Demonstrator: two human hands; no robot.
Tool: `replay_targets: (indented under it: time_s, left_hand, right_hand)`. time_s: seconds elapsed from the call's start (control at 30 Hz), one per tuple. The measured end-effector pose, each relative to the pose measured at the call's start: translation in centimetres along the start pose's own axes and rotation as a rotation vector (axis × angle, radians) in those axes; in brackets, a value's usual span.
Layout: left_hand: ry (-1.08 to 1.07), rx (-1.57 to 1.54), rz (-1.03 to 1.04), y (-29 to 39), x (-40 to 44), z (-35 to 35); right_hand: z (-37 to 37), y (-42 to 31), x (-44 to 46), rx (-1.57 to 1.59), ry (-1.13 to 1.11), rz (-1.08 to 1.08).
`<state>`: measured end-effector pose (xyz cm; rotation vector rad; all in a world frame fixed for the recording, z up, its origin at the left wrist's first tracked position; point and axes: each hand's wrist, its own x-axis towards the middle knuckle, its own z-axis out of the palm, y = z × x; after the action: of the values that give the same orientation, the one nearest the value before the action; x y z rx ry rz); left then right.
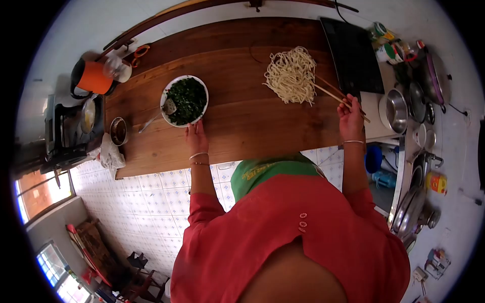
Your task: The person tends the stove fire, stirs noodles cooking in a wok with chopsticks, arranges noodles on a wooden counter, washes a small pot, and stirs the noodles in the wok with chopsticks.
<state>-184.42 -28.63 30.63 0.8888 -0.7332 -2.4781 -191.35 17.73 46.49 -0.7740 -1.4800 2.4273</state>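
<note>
Head view: right hand (350, 118) pinches wooden chopsticks (329, 91); left hand (196, 134) spread against white bowl (164, 93) of dark greens (188, 99).

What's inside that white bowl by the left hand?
The white bowl holds chopped dark greens, with what looks like a spoon lying near the rim. The greens cover the bottom, so anything beneath them can't be seen.
</note>
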Motion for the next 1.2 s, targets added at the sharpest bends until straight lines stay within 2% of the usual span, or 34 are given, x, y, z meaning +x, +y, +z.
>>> replay_targets:
  time_s: [0.03, 0.1, 0.23, 0.43, 0.67, 0.93, 1.1, 1.2]
  left_hand:
    - [0.004, 0.024, -0.031, 0.2, -0.1, 0.0]
    - [-0.144, -0.050, -0.068, 0.1, -0.4, 0.0]
    - [-0.019, -0.008, -0.234, -1.5, -4.0, -1.1]
    - [0.013, 0.119, -0.322, -2.2, -10.4, -0.6]
    - [0.018, 0.148, -0.338, -3.4, -12.9, 2.1]
    - [-0.009, 0.229, -0.384, -7.7, -15.5, 8.4]
    - [-0.071, 0.242, -0.417, -9.2, -16.7, 11.6]
    - [-0.034, 0.258, -0.425, -9.7, -17.1, 12.7]
  right_hand:
    - [-0.8, -0.2, -0.3, 0.022, 0.005, -0.005]
    - [-2.3, -0.5, -1.2, 0.041, 0.039, -0.008]
    - [-5.7, -0.6, -2.6, 0.099, 0.080, -0.011]
    - [-8.1, 1.0, -2.8, 0.198, 0.103, -0.021]
    - [-6.4, 0.8, -0.2, 0.165, 0.025, 0.021]
    - [-5.3, -2.4, 5.1, -0.099, 0.017, -0.037]
    - [-4.6, -2.7, 8.5, -0.103, -0.056, -0.039]
    - [-3.9, -2.4, 9.7, -0.103, -0.100, -0.009]
